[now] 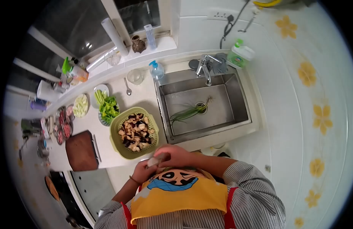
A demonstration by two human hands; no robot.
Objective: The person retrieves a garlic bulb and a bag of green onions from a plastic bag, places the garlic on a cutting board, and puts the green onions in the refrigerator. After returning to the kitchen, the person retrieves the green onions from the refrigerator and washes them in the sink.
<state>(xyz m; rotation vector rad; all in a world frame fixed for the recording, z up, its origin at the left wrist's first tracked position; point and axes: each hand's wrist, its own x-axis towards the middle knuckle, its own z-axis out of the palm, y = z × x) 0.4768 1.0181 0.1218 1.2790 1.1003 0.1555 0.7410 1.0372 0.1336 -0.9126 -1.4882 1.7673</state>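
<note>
Close to the apron front, my two hands meet just below the colander. My left hand (143, 170) is closed around a small pale object (152, 162), whose kind I cannot make out. Bent over its other side, my right hand (174, 154) has its fingers closed at the object, and what they grip is partly hidden. Right above them stands a green colander (114, 142) holding chopped, dark-skinned pale chunks (136, 131). In the steel sink (218, 122), a bunch of green onions (189, 112) lies across the drain.
A brown cutting board (81, 150) with a knife (96, 148) along its edge lies left of the colander. Leafy greens (108, 109), a plate of pale slices (81, 105) and meat bowls (64, 124) stand behind. The faucet (207, 70) overhangs the sink beside a soap bottle (156, 70).
</note>
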